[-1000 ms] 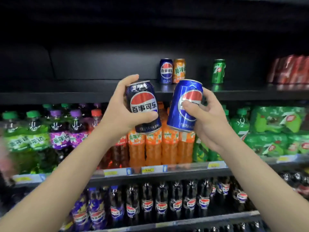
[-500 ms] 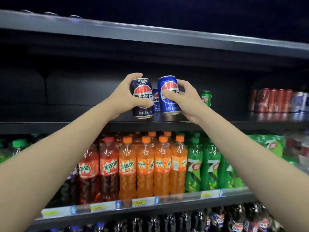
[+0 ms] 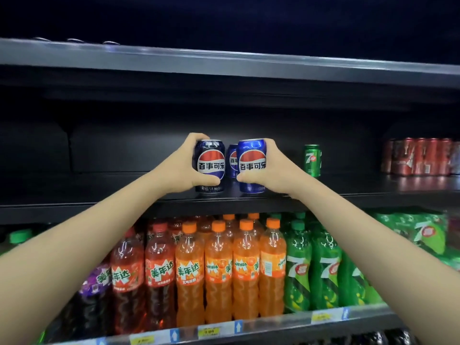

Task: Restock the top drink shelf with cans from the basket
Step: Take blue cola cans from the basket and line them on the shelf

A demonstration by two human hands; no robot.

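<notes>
Left hand (image 3: 185, 168) grasping dark can (image 3: 210, 166), right hand (image 3: 270, 168) grasping blue can (image 3: 252, 165), both upright, labels outward, near shelf (image 3: 104, 188) front (probably facing customers).

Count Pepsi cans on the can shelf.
3: dark can in the left hand, blue can in the right hand, third can behind, between them. More may be hidden.
</notes>
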